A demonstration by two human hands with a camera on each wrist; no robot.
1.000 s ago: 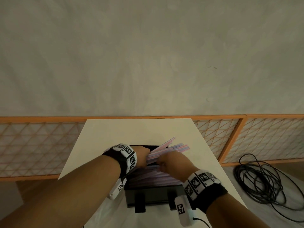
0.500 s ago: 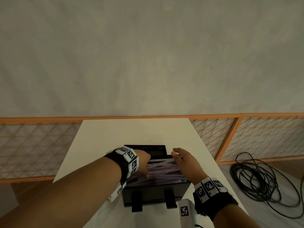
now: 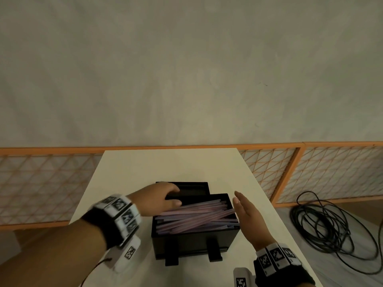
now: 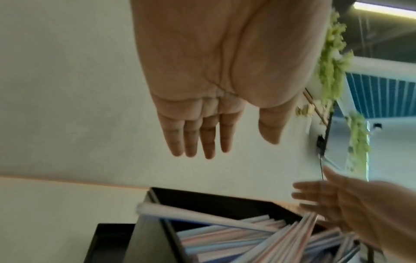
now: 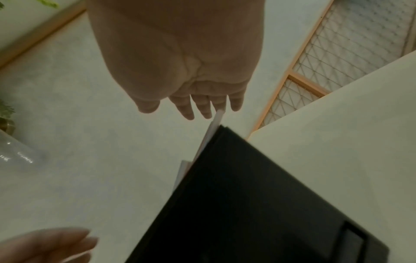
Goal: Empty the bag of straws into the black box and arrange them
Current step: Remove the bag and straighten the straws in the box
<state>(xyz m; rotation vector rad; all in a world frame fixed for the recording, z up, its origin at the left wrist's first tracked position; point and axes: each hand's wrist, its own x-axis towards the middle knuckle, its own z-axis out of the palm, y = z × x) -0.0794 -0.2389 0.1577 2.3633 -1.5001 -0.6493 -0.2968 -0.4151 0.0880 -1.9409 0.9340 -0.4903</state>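
You have one black box (image 3: pixel 192 241) on one table (image 3: pixel 170 164), many straws (image 3: pixel 196 216) too jumbled to count, two hands, and one cable coil (image 3: pixel 331 230).

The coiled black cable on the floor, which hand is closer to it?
Right. The right hand is at the black box's right side, toward the cable; the left hand is over its left rim.
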